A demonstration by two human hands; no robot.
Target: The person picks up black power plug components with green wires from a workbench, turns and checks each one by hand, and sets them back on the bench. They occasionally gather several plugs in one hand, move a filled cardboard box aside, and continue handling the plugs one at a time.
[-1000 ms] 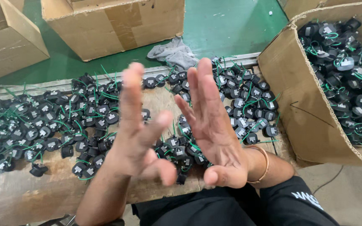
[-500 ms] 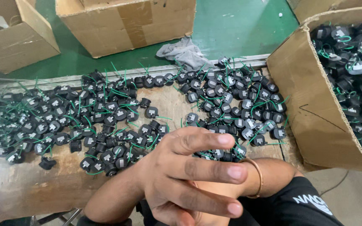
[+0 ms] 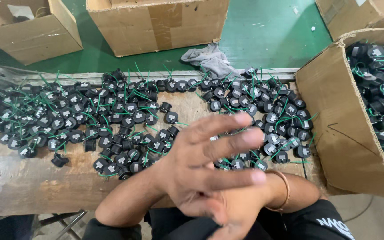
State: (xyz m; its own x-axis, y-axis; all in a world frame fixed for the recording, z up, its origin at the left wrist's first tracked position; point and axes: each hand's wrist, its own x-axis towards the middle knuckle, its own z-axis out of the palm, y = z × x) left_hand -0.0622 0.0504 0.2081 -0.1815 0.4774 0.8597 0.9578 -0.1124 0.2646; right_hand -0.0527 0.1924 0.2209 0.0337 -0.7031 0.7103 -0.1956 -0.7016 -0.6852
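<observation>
On the worn wooden bench (image 3: 32,186), our left hand (image 3: 201,164) lies open-fingered and empty across our right hand (image 3: 236,213), also empty; we should rub them clear of the small black round parts with green wires (image 3: 125,115).

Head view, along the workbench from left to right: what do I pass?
Big spread of black parts with green wires → bare patch of wooden bench → smaller cluster of the same parts → open cardboard box full of them.

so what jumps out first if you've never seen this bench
The left hand laid over the right hand, low in the middle, holding nothing. Behind them, black round parts with green wires cover the wooden bench, and a cardboard box at right holds more.
</observation>
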